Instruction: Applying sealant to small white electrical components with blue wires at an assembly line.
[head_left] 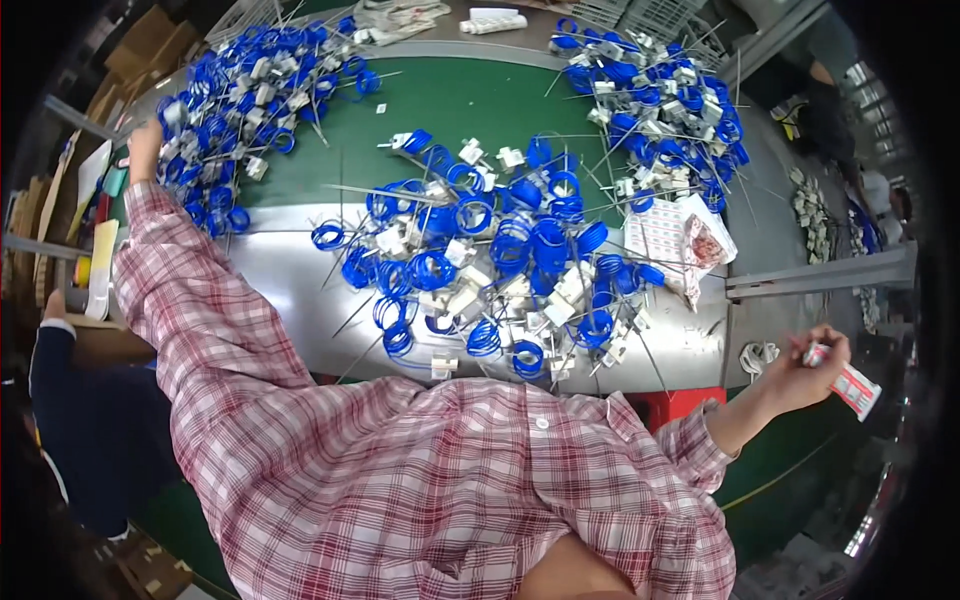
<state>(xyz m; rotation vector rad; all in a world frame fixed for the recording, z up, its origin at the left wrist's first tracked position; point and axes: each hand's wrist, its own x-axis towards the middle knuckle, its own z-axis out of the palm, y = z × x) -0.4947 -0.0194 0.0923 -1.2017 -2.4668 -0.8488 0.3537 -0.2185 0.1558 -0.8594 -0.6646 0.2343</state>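
Note:
My right hand (822, 362) is closed around a white-and-red squeeze tube (857, 391), held out to the right past the bench edge. The tube's flat end sticks out below the fingers. My left arm reaches far left, where my left hand (147, 140) is beside the left pile of blue coiled cables with white connectors (250, 100). Its fingers are too small and partly hidden to read. Directly before me lies a middle pile of the same coiled cables (480, 240), with thin grey leads poking out. A third pile of cables (660, 110) sits at the far right.
The bench has a green mat (430, 100) and a bare metal front strip (290, 270). A printed sheet (655, 238) lies by the right pile. A metal rail (820, 275) stands at right. A person in dark clothes (90, 420) is close at left.

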